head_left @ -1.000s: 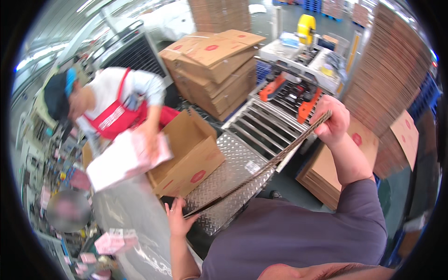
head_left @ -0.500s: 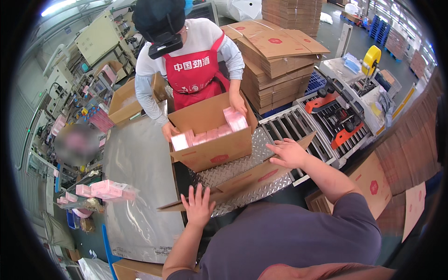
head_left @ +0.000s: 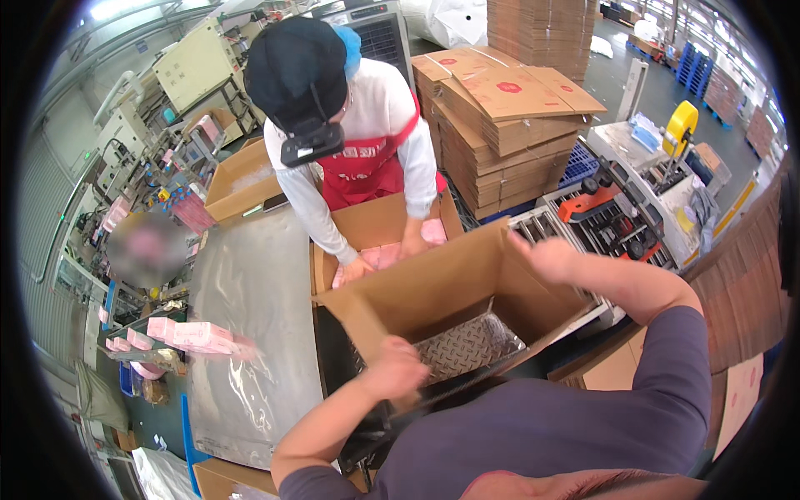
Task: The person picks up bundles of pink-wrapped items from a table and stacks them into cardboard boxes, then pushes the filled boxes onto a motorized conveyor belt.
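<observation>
Carton (head_left: 442, 283) lies open as a hollow sleeve at the frame's centre, tread plate (head_left: 458, 348) showing through its bottom. Expect it light, its walls fairly stiff but inclined to fold at the creases; hold it by upper edges near opposite corners. Your left hand (head_left: 395, 367) has its fingers curled round the near left edge; your right hand (head_left: 550, 260) meets the right upper corner, too blurred to tell how far its fingers close. Half a second ago the carton was nearly flat between your spread hands. Beyond, the co-worker's hands (head_left: 357, 268) are now down inside the other box (head_left: 375, 218).
</observation>
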`<state>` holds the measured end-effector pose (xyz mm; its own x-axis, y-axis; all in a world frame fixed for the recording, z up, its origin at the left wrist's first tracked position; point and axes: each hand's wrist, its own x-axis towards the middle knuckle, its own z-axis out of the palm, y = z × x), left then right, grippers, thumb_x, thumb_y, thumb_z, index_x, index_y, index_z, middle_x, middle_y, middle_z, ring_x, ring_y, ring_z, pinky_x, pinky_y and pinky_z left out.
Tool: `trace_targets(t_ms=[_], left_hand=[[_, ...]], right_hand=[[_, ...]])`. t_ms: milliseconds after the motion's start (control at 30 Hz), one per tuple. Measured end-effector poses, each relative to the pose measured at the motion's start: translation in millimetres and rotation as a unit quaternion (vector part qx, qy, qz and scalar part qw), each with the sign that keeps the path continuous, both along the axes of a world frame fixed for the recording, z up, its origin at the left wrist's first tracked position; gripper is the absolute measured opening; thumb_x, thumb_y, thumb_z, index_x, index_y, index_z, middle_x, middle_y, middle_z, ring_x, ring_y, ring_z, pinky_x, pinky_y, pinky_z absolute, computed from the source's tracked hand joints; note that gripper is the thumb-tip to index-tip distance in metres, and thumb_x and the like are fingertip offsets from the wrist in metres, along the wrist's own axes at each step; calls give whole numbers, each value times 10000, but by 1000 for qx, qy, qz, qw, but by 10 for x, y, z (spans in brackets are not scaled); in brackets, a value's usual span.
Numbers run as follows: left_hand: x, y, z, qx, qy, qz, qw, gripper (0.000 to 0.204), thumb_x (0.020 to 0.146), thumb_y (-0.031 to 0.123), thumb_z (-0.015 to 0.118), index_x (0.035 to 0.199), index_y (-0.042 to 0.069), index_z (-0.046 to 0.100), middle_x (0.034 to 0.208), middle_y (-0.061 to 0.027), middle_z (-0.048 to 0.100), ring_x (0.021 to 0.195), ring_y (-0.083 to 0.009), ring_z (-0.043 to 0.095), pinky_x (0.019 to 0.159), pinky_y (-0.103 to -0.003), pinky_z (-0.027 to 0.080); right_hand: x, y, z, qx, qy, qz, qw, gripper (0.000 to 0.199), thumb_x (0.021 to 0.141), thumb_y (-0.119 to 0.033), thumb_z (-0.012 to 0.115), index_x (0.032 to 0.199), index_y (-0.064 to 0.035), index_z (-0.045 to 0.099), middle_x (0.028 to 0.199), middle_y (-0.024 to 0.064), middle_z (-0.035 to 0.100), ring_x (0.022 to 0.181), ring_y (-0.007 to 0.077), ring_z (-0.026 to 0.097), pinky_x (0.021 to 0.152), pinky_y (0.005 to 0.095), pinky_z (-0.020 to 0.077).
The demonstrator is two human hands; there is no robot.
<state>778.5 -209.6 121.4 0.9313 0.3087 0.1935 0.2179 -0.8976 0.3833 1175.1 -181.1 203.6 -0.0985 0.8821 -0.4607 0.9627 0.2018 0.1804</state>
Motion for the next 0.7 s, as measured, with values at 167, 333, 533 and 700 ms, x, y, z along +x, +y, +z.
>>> trace_targets(t_ms=[167,333,533,700], left_hand=[[399,-175,-1698,-154,-15,-87,984,424,934,407,589,1198,76,623,1215,-172,616,1246,-395,495,1091,-524,295],[77,-478,-811,-299,120,123,939,806,905,471,627,1535,116,270,1509,-238,368,1433,-432,255,1181,-548,138],[393,154,-590,7,145,282,948,873,829,595,635,1482,92,348,1483,-163,405,1355,-397,387,1103,-546,317],[579,-159,-1403,183,75,370,908,860,808,496,701,1503,131,350,1565,-188,267,1414,-408,293,1119,-605,276]], right_hand=[[-643,-169,-1280,-139,61,30,988,425,1037,-343,307,1344,-149,527,1163,166,662,1081,332,642,934,486,483],[-446,178,-2179,-343,103,149,922,459,875,-168,513,1326,-92,560,1299,206,592,1178,398,571,1001,489,436],[-801,507,-447,211,268,296,892,410,900,-333,587,1247,-116,576,1119,161,659,1074,331,614,886,460,489],[-436,505,-1017,46,317,201,926,584,981,-466,463,1446,-116,420,1424,149,483,1333,364,430,1046,520,409]])
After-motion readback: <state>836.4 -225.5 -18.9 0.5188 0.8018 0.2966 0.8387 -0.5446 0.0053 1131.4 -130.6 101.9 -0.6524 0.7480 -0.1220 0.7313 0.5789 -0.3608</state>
